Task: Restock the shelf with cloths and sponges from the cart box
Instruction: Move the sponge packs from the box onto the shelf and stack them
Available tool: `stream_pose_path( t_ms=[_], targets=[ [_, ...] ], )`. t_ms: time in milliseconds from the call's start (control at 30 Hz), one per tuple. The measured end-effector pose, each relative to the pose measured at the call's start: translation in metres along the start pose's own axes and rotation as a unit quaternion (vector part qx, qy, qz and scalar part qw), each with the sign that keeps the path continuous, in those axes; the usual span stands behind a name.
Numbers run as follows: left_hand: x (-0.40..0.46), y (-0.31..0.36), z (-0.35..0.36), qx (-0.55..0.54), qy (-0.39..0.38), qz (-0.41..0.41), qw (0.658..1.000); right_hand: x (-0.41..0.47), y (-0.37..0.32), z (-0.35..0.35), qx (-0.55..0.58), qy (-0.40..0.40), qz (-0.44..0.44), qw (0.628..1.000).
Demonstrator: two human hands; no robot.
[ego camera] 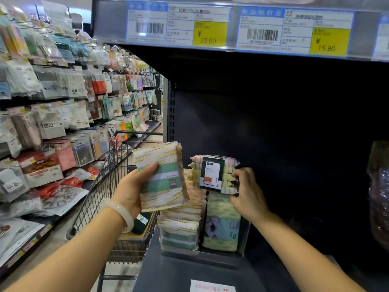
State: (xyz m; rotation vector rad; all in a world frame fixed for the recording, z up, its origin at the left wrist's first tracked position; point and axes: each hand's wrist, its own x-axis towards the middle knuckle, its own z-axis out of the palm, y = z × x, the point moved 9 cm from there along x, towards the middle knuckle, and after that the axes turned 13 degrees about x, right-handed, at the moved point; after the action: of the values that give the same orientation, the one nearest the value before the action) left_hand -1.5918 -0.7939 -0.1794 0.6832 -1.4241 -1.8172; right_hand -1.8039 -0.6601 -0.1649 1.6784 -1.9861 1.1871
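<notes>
Green-banded cloth pack [163, 178] gripped in left hand [131, 186]; right hand [246, 189] pinches sponge pack [214, 174] above shelf [189, 268] stacks, near its left edge. Placing step; next, seat sponges squarely.

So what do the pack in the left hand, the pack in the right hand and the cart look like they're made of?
Cloth pack in the left hand: woven textile, matte, with visible striped threads, apparently under clear film. Sponge pack in the right hand: soft pads, probably sponge, with a printed card band. Cart: metal wire, shown by its thin grid.
</notes>
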Motion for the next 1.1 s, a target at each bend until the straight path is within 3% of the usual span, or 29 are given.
stream_pose_path(
  t_ms=[467, 633, 733, 833, 967, 1100],
  targets=[
    [-0.017, -0.003, 0.031, -0.01, -0.009, -0.01, 1.0, -0.025, 0.007, -0.021, 0.137, -0.12, 0.105, 0.978],
    [-0.03, -0.015, 0.047, 0.009, -0.02, -0.009, 1.0, -0.034, 0.003, -0.043, 0.211, -0.029, 0.117, 0.97],
    [-0.042, -0.026, 0.064, 0.05, -0.022, 0.0, 0.998, -0.04, -0.005, -0.05, 0.35, -0.009, 0.144, 0.926],
    [-0.057, -0.042, 0.091, 0.121, -0.045, 0.013, 0.992, -0.051, -0.015, -0.038, 0.455, -0.094, 0.162, 0.871],
    [-0.07, -0.068, 0.104, 0.263, -0.019, 0.042, 0.964, -0.072, -0.004, -0.024, 0.4, -0.157, 0.167, 0.888],
    [-0.082, -0.069, 0.116, 0.388, -0.032, 0.112, 0.914, -0.086, 0.008, -0.016, 0.362, -0.181, 0.171, 0.898]
  ],
)
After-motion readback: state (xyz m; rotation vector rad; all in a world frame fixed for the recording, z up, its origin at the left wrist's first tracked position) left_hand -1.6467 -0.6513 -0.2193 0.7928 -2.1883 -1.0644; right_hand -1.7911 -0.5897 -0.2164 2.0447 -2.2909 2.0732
